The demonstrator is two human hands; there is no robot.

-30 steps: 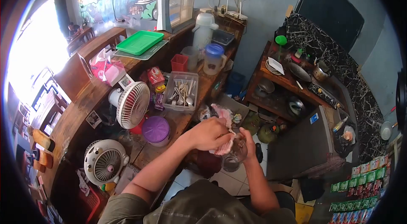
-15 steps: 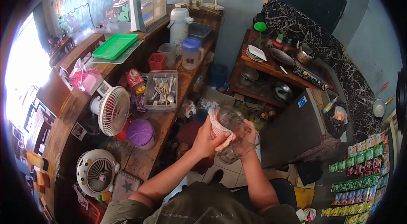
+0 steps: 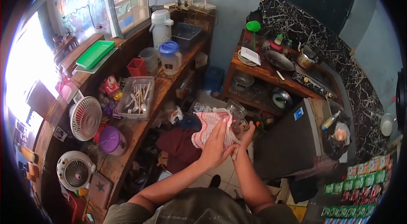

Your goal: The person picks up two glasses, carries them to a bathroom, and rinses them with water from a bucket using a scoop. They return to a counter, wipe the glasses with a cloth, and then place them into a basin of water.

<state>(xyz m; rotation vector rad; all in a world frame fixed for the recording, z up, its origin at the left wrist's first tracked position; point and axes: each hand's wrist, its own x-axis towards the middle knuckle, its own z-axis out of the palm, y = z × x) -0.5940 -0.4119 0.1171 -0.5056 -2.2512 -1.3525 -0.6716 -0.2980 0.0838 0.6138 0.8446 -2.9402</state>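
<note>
A white cloth with red stripes (image 3: 206, 130) hangs spread out under my left hand (image 3: 215, 144), whose fingers lie extended and flat against it. Clear glassware (image 3: 237, 112) shows just beyond the cloth, partly covered by it; how many pieces there are I cannot make out. My right hand (image 3: 244, 138) is round the near right side of the glassware, with its fingers curved and the thumb close to my left hand.
On the left wooden counter (image 3: 163, 86) are a cutlery box (image 3: 136, 97), a purple-lidded tub (image 3: 112, 140), a blue-lidded jug (image 3: 170, 58) and two fans. A grey fridge (image 3: 282, 139) stands right. Behind it, a wooden shelf unit (image 3: 265, 71) holds pans.
The cloth, bunched before, now hangs open to the left. My left hand has flattened over it, and the glassware is more covered. The view has shifted right.
</note>
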